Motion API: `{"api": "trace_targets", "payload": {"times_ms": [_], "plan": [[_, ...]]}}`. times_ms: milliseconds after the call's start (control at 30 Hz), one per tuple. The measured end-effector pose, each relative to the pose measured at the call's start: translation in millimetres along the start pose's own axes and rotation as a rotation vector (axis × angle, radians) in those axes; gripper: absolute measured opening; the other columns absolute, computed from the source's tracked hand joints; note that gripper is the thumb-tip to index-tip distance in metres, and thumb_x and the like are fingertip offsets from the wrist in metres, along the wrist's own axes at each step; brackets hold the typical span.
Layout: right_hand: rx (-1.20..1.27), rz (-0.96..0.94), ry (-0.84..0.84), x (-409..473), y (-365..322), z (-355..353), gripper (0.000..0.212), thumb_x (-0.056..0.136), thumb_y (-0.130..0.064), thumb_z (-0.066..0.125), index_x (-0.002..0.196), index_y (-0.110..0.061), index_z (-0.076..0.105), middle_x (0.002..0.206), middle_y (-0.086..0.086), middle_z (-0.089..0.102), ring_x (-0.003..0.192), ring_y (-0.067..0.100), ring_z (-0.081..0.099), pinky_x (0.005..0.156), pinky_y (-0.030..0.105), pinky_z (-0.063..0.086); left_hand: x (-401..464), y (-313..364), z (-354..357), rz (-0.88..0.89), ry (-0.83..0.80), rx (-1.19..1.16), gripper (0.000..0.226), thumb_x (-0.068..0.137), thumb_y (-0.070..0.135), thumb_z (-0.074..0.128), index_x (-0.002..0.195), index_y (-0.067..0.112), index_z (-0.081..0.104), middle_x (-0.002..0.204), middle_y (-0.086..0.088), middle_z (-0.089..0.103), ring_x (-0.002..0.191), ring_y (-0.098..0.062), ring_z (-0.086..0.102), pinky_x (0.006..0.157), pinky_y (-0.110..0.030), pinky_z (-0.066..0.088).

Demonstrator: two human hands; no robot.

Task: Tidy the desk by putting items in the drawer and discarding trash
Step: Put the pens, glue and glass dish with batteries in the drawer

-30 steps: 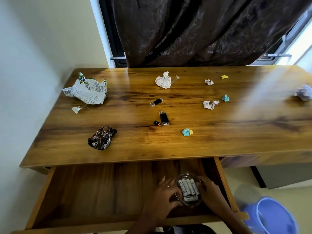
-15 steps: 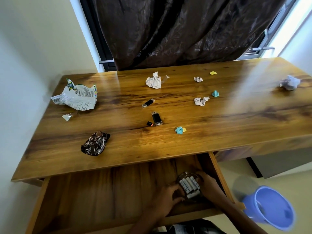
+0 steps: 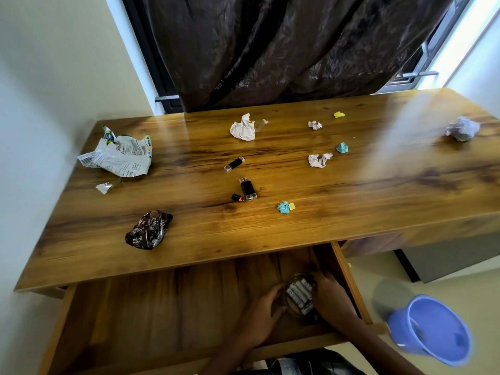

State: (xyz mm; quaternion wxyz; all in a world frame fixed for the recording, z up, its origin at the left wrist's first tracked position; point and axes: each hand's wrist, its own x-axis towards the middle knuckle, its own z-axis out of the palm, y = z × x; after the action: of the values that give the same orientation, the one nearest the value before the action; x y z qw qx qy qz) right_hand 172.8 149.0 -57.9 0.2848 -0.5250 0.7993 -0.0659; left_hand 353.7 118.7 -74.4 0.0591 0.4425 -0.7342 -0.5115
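- Head view: both hands reach into the open drawer (image 3: 162,315) below the bench (image 3: 351,212), and between them sits a clear round dish of batteries (image 3: 300,295), in the drawer's right end close to its right wall
- The left hand (image 3: 261,311) lies against the dish's left side and the right hand (image 3: 328,296) against its right side; two hands on it look meant to keep the loose batteries from spilling as it settles on the drawer floor
- The left fingers (image 3: 273,289) curve round the dish's near-left rim and the right ones wrap its far-right rim, so the dish lies cupped between both sets; I cannot tell whether it already rests on the drawer floor
- Relative to the dish, the two black flash drives (image 3: 247,188) and a small black cap (image 3: 236,197) lie up on the bench, well beyond it, likely next for the drawer
- Crumpled paper (image 3: 243,128) and the wrappers lie farther back; the blue bin (image 3: 433,328) stands on the floor to the dish's right, handy for trash
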Motion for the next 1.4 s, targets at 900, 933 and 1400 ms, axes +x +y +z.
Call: {"api": "trace_targets", "payload": {"times_ms": [900, 933, 1400], "plan": [[0.097, -0.400, 0.449, -1.3, -25.6, -15.7, 0.022, 0.084, -0.016, 0.052, 0.103, -0.020, 0.063, 0.101, -0.006, 0.062, 0.091, 0.007, 0.055, 0.071, 0.015, 0.044, 13.5, 18.1, -30.1, 0.404, 0.679, 0.165, 0.031, 0.090, 0.024, 0.042, 0.113, 0.031, 0.061, 0.107, 0.020, 0.062, 0.105, 0.010, 0.052, 0.090, -0.006, 0.040], [0.122, -0.437, 0.456, 1.3, -34.1, -22.2, 0.024, 0.085, -0.020, 0.046, 0.103, -0.020, 0.062, 0.102, -0.006, 0.061, 0.092, 0.005, 0.053, 0.072, 0.013, 0.042, 15.1, 21.3, -40.4, 0.417, 0.722, 0.155, 0.030, 0.090, 0.023, 0.043, 0.113, 0.031, 0.061, 0.107, 0.021, 0.062, 0.105, 0.009, 0.054, 0.090, -0.006, 0.041], [0.021, -0.483, 0.204, 119.1, -166.7, -73.9, 0.057, 0.091, -0.015, 0.049, 0.144, -0.022, 0.030, 0.152, 0.003, 0.023, 0.137, 0.023, 0.025, 0.109, 0.035, 0.030, 43.4, 14.0, -156.1, -0.027, 0.313, -1.696, 0.048, 0.094, 0.034, 0.036, 0.134, 0.011, 0.047, 0.135, -0.009, 0.056, 0.123, -0.024, 0.053, 0.098, -0.044, 0.045]]}}
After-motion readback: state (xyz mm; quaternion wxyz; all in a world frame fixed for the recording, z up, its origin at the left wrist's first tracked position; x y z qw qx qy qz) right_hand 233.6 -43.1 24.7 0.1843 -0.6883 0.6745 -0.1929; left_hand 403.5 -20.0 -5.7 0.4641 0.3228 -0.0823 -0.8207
